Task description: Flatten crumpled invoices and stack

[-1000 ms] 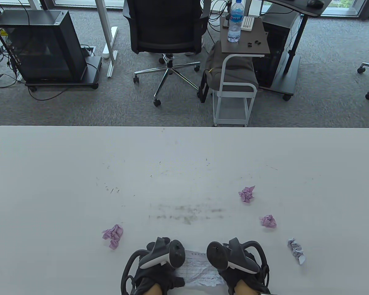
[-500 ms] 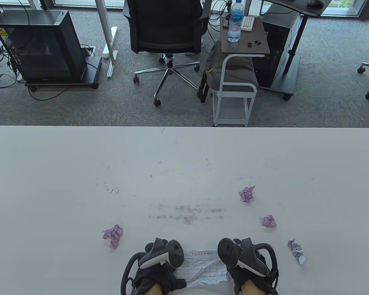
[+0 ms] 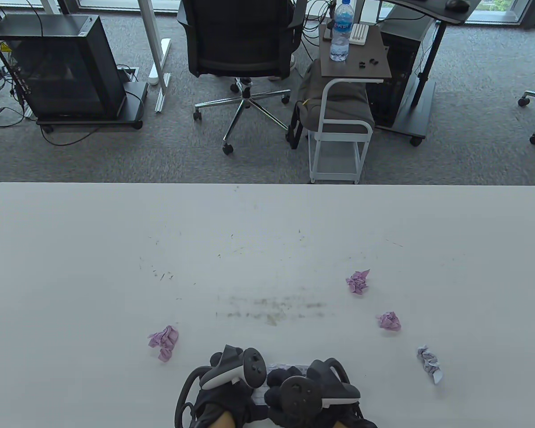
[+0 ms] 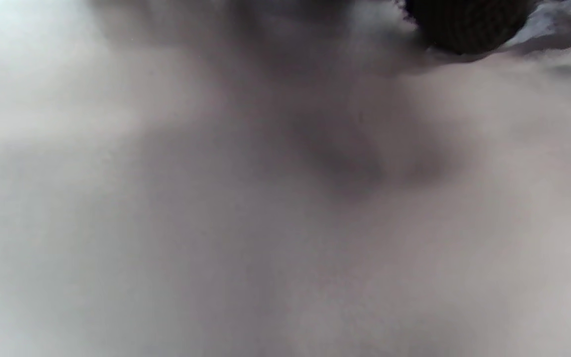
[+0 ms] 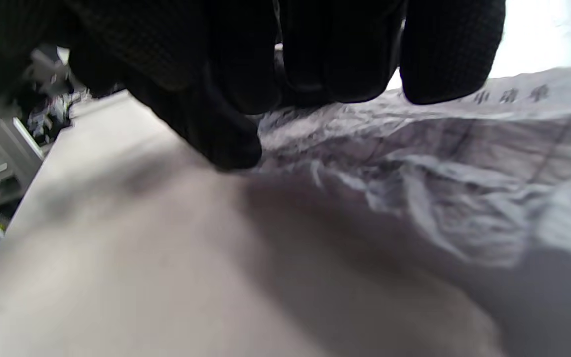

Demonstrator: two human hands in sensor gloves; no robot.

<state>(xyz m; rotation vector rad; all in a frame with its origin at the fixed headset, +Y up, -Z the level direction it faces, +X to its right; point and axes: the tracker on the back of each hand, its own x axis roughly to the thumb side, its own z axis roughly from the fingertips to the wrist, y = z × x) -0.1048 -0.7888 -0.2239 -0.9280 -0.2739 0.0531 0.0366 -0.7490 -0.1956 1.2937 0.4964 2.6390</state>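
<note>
Both hands (image 3: 267, 388) press on one white invoice (image 5: 414, 163).

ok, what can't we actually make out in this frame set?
- White invoice, table view: almost wholly covered by both hands and trackers; how flat it lies is unclear.
- Left hand, table view: fingers hidden under its tracker; left wrist view is blurred, with one dark fingertip.
- Right hand: wrist cut by the bottom edge.
- Invoice print, right wrist view: too blurred to read.

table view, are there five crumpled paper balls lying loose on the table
No, only four: three purple balls and one pale ball.
</note>
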